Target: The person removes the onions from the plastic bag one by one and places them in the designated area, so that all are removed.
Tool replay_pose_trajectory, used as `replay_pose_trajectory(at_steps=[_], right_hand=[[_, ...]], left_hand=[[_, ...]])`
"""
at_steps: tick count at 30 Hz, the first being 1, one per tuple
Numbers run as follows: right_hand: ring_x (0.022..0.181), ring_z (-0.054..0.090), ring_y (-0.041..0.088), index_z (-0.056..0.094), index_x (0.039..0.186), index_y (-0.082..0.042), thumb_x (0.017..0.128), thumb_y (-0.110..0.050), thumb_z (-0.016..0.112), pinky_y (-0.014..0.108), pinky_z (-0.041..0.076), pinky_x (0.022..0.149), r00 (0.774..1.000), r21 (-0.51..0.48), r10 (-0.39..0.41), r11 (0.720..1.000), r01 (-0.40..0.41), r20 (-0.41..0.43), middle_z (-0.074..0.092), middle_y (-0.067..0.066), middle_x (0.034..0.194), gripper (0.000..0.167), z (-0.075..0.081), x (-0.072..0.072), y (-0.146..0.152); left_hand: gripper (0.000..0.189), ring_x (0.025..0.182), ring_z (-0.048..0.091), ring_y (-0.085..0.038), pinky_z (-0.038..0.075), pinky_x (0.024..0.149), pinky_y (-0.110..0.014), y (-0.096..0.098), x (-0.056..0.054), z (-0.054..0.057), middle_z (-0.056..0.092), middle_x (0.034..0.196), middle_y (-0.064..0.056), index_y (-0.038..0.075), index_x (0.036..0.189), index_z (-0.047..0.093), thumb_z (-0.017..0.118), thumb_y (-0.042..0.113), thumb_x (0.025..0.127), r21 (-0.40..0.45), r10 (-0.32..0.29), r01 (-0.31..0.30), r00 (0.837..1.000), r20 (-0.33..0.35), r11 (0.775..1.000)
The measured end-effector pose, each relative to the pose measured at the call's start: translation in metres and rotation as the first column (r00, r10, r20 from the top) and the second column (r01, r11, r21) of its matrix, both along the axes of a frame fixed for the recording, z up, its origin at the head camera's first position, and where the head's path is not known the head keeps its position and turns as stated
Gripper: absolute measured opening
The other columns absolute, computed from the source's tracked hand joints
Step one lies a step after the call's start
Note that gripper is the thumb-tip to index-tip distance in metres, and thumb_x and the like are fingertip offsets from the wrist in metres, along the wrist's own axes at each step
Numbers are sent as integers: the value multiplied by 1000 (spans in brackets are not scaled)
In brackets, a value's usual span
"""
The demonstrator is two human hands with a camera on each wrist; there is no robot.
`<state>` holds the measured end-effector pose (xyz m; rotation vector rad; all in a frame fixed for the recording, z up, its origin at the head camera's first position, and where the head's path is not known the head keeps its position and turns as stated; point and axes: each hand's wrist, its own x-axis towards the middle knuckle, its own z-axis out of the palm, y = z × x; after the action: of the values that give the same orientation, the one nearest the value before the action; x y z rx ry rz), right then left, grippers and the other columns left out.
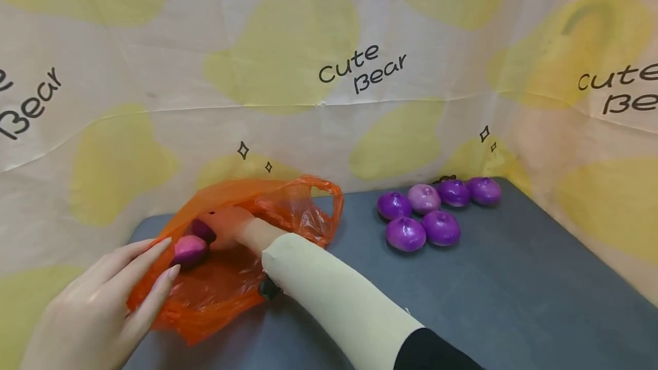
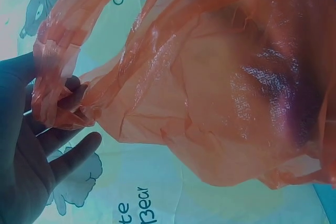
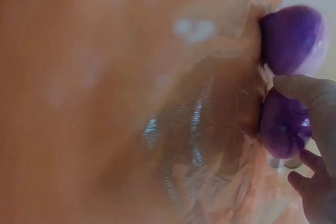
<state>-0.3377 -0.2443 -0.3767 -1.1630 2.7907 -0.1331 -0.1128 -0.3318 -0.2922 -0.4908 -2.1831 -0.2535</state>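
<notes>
An orange plastic bag (image 1: 221, 296) lies with its mouth open toward me on the table. My left hand (image 1: 97, 296) grips its left edge. In the left wrist view, the bag's handle loop (image 2: 55, 72) crosses the fingers of that hand. My right hand (image 1: 226, 227) reaches inside the bag, seen through the orange film. It holds a purple onion (image 3: 284, 124) between thumb and fingers in the right wrist view. Another purple onion (image 3: 294, 40) sits right beside the held one. From the head view, a pinkish-lit onion (image 1: 190, 251) shows in the bag's mouth.
Several shiny purple onions (image 1: 406, 234), one of them a paler onion (image 1: 424, 198), stand in two rows at the back right of the grey table (image 1: 504, 278). A printed cloth (image 1: 288, 130) hangs behind and to the right. A pale sleeve (image 1: 334, 296) covers the right forearm.
</notes>
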Motion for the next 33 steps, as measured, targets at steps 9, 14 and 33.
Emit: replay_pose_trajectory(at_steps=[9,14,33], right_hand=[[130,54,7,44,147,-41,96,-40,66,22,40,114,992,-10,128,992,-128,-6,53,-15,143,55,0,0,16],[127,53,6,44,150,-38,96,-41,67,18,38,114,993,-35,111,993,-110,32,52,-12,144,59,-5,-1,32],[114,55,2,55,142,-36,89,-44,76,14,46,97,993,36,121,992,-121,-1,54,-9,133,58,4,31,71]], left_hand=[[72,82,69,-33,43,78,-11,2,0,0,75,105,-13,7,116,76,39,67,100,0,4,-4,1000,-16,1000],[71,81,68,-32,44,75,-18,2,-2,-2,75,104,-12,7,114,76,40,66,101,1,-21,21,999,-40,1000],[74,83,66,-31,38,80,-12,4,0,-3,74,100,-14,3,110,76,37,65,101,-22,-42,41,997,-66,999]])
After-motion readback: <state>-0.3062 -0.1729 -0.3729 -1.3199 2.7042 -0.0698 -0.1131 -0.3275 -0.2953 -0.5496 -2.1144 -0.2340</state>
